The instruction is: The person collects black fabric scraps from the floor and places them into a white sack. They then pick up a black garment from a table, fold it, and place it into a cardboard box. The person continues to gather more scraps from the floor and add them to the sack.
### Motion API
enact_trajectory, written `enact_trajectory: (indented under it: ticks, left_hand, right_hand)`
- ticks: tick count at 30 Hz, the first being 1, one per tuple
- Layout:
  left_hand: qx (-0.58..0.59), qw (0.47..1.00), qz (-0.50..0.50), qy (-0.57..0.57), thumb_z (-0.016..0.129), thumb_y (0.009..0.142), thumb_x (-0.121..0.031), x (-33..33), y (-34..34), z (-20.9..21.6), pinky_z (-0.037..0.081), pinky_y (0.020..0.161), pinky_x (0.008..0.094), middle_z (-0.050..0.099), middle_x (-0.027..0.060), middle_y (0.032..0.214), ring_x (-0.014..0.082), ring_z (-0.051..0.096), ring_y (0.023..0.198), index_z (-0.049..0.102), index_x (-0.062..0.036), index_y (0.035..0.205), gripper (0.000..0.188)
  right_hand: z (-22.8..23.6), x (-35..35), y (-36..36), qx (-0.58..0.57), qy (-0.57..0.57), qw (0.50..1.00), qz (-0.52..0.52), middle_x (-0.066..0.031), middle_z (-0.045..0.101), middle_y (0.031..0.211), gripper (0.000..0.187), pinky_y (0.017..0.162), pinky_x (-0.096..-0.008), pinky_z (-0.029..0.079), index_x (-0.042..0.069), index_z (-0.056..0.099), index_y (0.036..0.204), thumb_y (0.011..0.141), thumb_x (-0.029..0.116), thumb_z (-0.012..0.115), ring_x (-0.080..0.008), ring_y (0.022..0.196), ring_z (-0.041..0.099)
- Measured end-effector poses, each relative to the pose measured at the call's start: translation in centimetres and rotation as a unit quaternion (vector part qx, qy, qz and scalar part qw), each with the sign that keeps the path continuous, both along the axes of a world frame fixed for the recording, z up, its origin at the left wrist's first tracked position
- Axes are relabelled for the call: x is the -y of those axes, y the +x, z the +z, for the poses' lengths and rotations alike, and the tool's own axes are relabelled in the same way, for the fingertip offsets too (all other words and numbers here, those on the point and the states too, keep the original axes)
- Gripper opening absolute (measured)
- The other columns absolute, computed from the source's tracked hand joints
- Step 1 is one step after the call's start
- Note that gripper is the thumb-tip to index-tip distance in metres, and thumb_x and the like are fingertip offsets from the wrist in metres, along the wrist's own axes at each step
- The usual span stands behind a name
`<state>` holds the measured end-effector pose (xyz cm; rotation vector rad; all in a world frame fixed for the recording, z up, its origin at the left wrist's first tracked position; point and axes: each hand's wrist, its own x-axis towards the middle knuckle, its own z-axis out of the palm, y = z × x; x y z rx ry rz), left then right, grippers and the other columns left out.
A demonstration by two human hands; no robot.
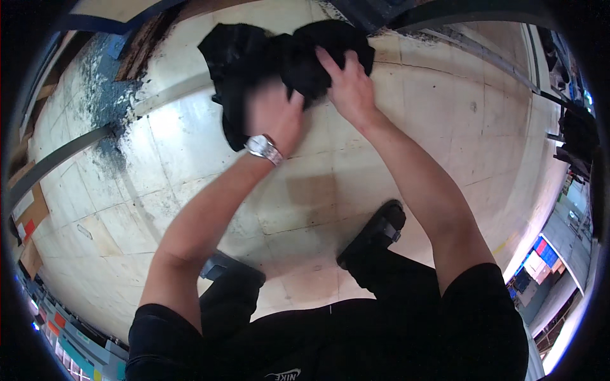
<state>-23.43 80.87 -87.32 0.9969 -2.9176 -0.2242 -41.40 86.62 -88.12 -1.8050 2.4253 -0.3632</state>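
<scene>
A bunched black cloth (248, 51), probably a garment, lies in folds at the far middle of the view, beneath both my hands. My right hand (352, 92) is at its right-hand part, one finger stretched over the fabric and the others curled into it. Over the near left folds is my left hand (279, 114), smeared by blur, with only a thumb standing out against the black; its other fingers cannot be made out. A silver wristwatch (264, 147) is on my left wrist. Whether the cloth rests on the floor or hangs just above it, I cannot tell.
The pale tiled floor (305, 222) has dark worn stains (105, 108) at the left. A curved metal bar (60, 162) juts in from the left. Dark frame parts (470, 13) run along the far edge. My black sandals (378, 232) stand apart below.
</scene>
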Motion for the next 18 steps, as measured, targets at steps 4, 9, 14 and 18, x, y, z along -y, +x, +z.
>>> enact_trajectory:
  ticks: [4,9,14,18]
  left_hand:
    - [-0.084,0.996,-0.001,0.026,0.061,0.08,-0.02,-4.7,-4.5,-0.8,0.037,0.076,0.044,0.054,0.0089,0.094,0.0284,0.051,0.095,0.065,-0.0148,0.088,0.01]
    - [-0.126,0.975,-0.04,0.178,0.063,0.08,-0.023,-5.1,-11.5,-0.3,0.042,0.069,0.0465,0.058,0.0105,0.093,0.0304,0.058,0.091,0.069,-0.0167,0.089,0.012]
    - [-0.131,0.977,-0.025,0.165,0.057,0.09,-0.029,-5.0,-19.4,-2.2,0.037,0.101,0.0551,0.06,0.014,0.121,0.0329,0.053,0.118,0.069,-0.0203,0.117,0.031]
    - [-0.205,0.937,0.065,0.273,0.059,0.088,-0.028,-6.1,-20.5,6.1,0.037,0.101,0.0566,0.058,0.0172,0.128,0.0354,0.052,0.123,0.066,-0.0203,0.12,0.034]
  right_hand:
    - [-0.5,-5.3,-5.5,-0.019,0.037,0.999,0.008,-0.0206,0.047,0.116,0.079,0.077,-0.0496,0.057,0.035,0.046,0.145,0.076,0.004,0.068,-0.0412,0.094,0.062]
    - [-1.8,-9.4,-14.1,0.022,0.111,0.992,-0.049,-0.0276,0.043,0.145,0.08,0.103,-0.0494,0.047,0.028,0.041,0.151,0.08,0.003,0.066,-0.0445,0.134,0.044]
    - [2.5,-6.6,-18.3,-0.098,0.111,0.989,-0.012,-0.0237,0.047,0.14,0.077,0.1,-0.0515,0.047,0.021,0.038,0.152,0.082,0.007,0.068,-0.0449,0.122,0.05]
    - [9.6,-8.5,-20.7,-0.088,0.1,0.99,-0.04,-0.0298,0.051,0.134,0.065,0.106,-0.0509,0.039,-0.001,0.037,0.147,0.088,0.008,0.065,-0.0467,0.122,0.049]
